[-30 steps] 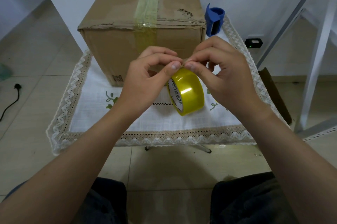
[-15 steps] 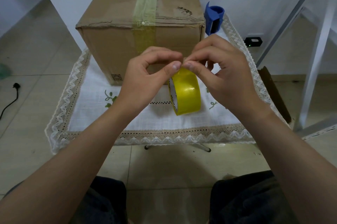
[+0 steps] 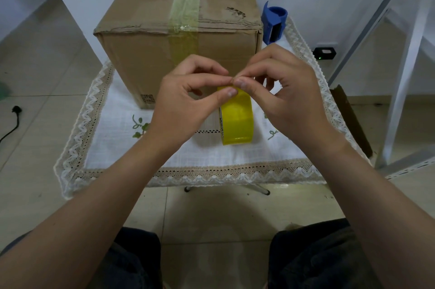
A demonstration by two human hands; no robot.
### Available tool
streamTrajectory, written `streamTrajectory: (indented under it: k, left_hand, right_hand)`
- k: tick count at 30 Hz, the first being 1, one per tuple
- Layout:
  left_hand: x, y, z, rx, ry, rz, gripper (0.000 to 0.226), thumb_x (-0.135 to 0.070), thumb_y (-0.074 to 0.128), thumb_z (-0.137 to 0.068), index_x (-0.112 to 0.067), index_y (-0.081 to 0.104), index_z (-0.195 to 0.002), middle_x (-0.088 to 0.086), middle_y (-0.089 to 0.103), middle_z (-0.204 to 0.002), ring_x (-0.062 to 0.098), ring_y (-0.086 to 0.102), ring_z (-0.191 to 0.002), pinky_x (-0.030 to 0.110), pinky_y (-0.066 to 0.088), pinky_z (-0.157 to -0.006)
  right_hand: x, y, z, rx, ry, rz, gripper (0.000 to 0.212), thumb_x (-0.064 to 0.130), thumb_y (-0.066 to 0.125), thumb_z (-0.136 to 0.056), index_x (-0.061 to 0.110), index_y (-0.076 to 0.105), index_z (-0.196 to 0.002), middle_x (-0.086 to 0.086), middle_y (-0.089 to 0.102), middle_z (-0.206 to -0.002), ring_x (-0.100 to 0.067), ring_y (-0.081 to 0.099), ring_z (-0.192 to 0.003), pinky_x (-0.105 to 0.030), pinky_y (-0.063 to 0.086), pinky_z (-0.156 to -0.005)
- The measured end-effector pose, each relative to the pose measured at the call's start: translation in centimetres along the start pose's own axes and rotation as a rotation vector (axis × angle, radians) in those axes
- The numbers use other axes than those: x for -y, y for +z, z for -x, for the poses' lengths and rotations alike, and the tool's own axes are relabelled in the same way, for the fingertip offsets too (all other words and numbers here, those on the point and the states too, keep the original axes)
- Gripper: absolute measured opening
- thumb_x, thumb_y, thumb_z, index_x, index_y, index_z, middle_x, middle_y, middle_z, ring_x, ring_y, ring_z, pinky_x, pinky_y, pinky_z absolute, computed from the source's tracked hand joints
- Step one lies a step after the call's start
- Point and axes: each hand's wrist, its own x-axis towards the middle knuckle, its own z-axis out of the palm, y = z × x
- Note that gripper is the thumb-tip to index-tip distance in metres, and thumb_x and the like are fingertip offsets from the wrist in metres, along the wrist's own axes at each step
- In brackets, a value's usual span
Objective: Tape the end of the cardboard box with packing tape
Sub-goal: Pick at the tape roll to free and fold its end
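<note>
The tape roll (image 3: pixel 237 117) hangs on edge above the table (image 3: pixel 141 159), just near of the cardboard box (image 3: pixel 150 53). Left hand (image 3: pixel 186 105) and right hand (image 3: pixel 289 93) both pinch its top edge; the box end lies straight beyond.

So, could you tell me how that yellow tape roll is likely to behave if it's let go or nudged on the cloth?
The tape roll stands on its edge, so it would probably roll or topple once released. Its glossy surface looks slippery. Both hands pinch it only at the top, so it is likely light.
</note>
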Motion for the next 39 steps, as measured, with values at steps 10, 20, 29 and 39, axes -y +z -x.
streamTrajectory:
  k: [10,20,29,39]
  left_hand:
    - [0.2,0.2,0.0,-0.062,0.060,-0.176,0.004,-0.022,0.081,-0.089,-0.018,0.081,-0.088,-0.006,0.070,-0.094,0.020,0.068,-0.091,0.030,0.049,-0.077]
    - [-0.1,0.1,-0.1,-0.073,-0.003,-0.174,0.008,-0.016,0.081,-0.087,-0.022,0.077,-0.083,-0.011,0.066,-0.089,-0.002,0.061,-0.086,0.016,0.041,-0.070]
    - [-0.3,-0.3,-0.5,-0.075,-0.102,0.031,0.017,-0.016,0.078,-0.088,-0.031,0.074,-0.082,-0.009,0.068,-0.090,-0.001,0.063,-0.080,0.013,0.043,-0.067]
    - [-0.6,-0.4,-0.3,-0.049,-0.117,0.049,0.005,-0.014,0.081,-0.089,-0.017,0.080,-0.092,-0.002,0.077,-0.090,0.009,0.072,-0.085,0.022,0.053,-0.074]
  right_hand:
    - [0.3,-0.1,0.0,0.001,0.023,0.074,0.010,0.023,0.077,-0.091,0.016,0.083,-0.093,-0.008,0.065,-0.089,-0.008,0.055,-0.076,-0.007,0.038,-0.068]
    - [0.1,0.1,-0.3,-0.080,0.093,0.251,0.046,0.043,0.073,-0.091,0.015,0.071,-0.127,0.001,0.063,-0.115,-0.007,0.054,-0.074,-0.023,0.052,-0.069]
    - [0.2,0.5,-0.2,0.037,0.265,-0.229,0.011,0.021,0.079,-0.089,0.018,0.077,-0.099,-0.006,0.067,-0.103,-0.005,0.060,-0.076,-0.012,0.046,-0.069]
    - [-0.2,1.2,-0.3,0.007,0.299,-0.333,0.012,0.018,0.068,-0.095,0.021,0.075,-0.086,-0.004,0.069,-0.096,-0.030,0.066,-0.087,-0.050,0.056,-0.074]
